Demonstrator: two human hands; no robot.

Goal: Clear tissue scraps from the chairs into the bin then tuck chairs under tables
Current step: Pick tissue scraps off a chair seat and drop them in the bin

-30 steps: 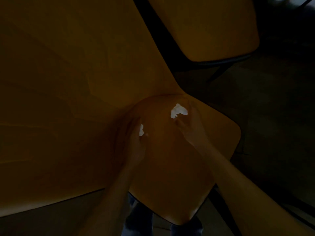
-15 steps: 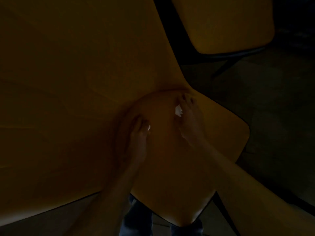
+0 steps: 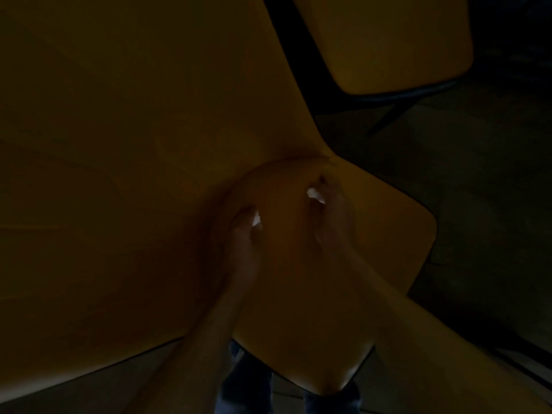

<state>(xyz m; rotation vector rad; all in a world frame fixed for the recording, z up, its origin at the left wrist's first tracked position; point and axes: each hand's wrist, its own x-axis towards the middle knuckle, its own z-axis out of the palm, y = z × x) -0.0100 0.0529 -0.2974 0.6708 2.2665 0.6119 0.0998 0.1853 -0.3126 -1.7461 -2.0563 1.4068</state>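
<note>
Each hand's grip [image 3: 330, 201] pinches a tissue scrap [image 3: 314, 195] above the chair seat [image 3: 388, 234].

Very dim, murky orange cast, soft blur, dark corners

Dim light falls on a yellow table [image 3: 119, 174] and the dark floor [image 3: 478, 189] beside it.

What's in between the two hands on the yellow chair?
Nothing but bare yellow chair seat, as the head view shows. The left hand pinches one white tissue scrap and the right hand pinches another tissue scrap.
</note>
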